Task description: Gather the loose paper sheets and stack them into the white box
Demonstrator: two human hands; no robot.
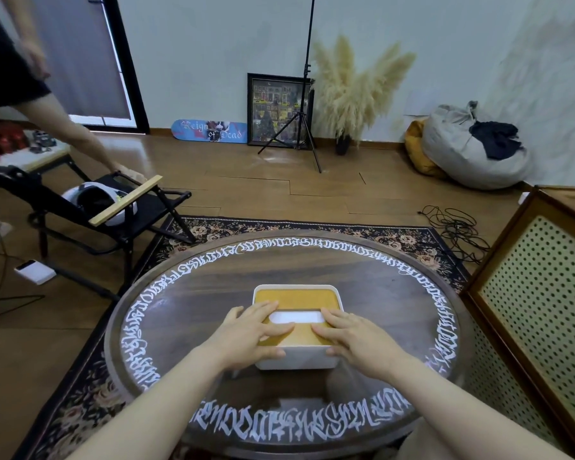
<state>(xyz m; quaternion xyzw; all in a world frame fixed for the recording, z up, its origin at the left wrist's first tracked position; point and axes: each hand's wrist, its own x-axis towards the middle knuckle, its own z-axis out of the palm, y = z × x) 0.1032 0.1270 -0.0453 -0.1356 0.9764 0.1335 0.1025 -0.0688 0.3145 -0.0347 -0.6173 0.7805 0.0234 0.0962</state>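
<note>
White box [296, 358] sat at the centre of the round table [186, 293], near edge toward the wearer. A tan lid [296, 298] with 1 oblong slot [296, 317] covered its top; white showed through the slot, probably paper already inside, though that could not be confirmed. No loose sheets were visible anywhere on the table.

Left hand [249, 336] lay on the left part of the lid, fingers nearly straight and spread flat, thumb down against the near wall. Right hand [349, 338] mirrored it on the right part, fingers flat, thumb at the near wall. Neither hand curled round anything; both pressed.

Handling, judged: the box looked rigid and light, smooth-walled, so it could slide on the glossy tabletop under a sideways push. The lid looked stiff and seated within the rim. Best hold was likely the 2 short side walls. Paper would be limp and thin, best handled by its edges as 1 squared stack.

Task appeared close to done.
</note>
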